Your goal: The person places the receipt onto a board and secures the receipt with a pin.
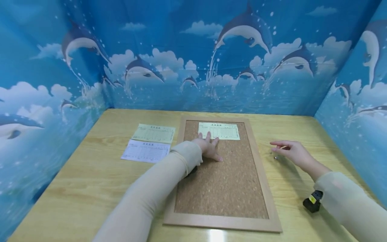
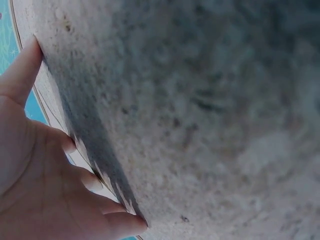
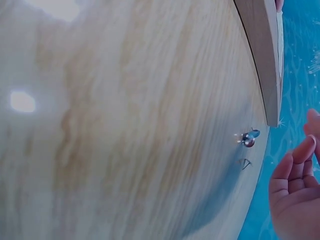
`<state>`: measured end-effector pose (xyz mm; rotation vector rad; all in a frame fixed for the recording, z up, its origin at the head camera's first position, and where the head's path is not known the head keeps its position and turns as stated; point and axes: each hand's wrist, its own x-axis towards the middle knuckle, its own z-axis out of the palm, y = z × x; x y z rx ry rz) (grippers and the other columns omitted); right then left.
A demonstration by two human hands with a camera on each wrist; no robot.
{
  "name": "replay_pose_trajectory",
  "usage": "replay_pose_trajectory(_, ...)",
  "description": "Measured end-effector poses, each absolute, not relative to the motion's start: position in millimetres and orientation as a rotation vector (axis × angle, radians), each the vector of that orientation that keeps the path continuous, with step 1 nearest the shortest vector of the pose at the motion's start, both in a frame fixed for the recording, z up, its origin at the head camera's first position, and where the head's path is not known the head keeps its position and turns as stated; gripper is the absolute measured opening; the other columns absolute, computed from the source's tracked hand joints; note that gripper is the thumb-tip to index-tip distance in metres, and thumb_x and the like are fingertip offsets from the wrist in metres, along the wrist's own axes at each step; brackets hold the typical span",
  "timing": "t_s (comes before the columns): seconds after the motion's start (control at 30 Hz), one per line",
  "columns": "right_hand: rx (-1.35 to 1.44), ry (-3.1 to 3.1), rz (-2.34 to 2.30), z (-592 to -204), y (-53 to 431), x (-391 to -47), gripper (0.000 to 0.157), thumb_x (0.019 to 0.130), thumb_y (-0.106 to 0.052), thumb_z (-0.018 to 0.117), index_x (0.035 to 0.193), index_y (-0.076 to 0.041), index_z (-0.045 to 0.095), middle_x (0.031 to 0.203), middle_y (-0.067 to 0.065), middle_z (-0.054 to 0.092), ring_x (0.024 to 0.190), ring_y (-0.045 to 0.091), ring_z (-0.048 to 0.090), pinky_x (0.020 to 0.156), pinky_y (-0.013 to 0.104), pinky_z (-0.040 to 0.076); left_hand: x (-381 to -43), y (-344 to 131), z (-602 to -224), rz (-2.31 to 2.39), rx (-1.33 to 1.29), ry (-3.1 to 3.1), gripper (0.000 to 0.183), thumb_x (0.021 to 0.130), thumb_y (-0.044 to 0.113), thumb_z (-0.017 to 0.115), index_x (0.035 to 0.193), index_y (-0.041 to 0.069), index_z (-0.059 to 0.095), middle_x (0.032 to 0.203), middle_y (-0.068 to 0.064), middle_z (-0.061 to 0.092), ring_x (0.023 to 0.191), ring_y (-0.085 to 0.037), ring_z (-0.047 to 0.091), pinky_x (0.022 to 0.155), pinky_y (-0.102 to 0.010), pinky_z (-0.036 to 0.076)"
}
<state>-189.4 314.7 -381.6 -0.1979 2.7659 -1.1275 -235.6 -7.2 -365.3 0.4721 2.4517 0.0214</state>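
Observation:
My left hand (image 1: pixel 208 149) lies spread on the cork board (image 1: pixel 223 188), fingertips at the lower edge of a pale green printed slip (image 1: pixel 223 130) near the board's top. In the left wrist view its fingers (image 2: pixel 117 225) are extended and the tips meet the cork. To the right of the board, my right hand (image 1: pixel 291 153) hovers over the table, thumb and index finger close together with a small gap between them. Small shiny pushpins (image 3: pixel 248 138) lie on the table just below it. Nothing shows between the right fingers.
Left of the board lie another green slip (image 1: pixel 155 133) and a white slip (image 1: pixel 146 151), edge to edge. The board's wooden frame (image 1: pixel 222 222) rests on the wood-grain table (image 1: pixel 99 188). Blue dolphin-print curtains (image 1: pixel 169 67) enclose the table's back and sides.

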Motion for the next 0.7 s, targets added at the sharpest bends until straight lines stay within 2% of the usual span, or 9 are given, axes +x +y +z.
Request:
replay_pose_trajectory(0.27, -0.132, 2.749, -1.109, -388.9, 319.8, -192.7, 0.053, 0.092, -0.034, 0.059, 0.131, 0.001, 0.052, 0.107, 0.015, 0.056, 0.084, 0.018, 0.053, 0.065, 0.03, 0.047, -235.7, -7.3, -363.4, 0.072, 0.43, 2.457, 0.093, 0.082, 0.069, 0.048, 0.15, 0.03, -0.002, 0.154, -0.007, -0.016, 0.138, -0.037, -0.015, 0.107, -0.058, 0.008)
replay_pose_trajectory(0.7, -0.089, 2.657, -1.171, -398.2, 321.2, -193.5, 0.053, 0.093, -0.027, 0.06, 0.131, 0.007, 0.048, 0.093, 0.01, 0.056, 0.068, 0.015, 0.053, 0.058, 0.031, 0.048, -235.1, -7.5, -366.0, 0.102, 0.4, 2.445, 0.093, 0.081, 0.068, 0.049, 0.15, 0.033, -0.002, 0.154, -0.004, -0.018, 0.138, -0.034, -0.016, 0.108, -0.058, 0.007)
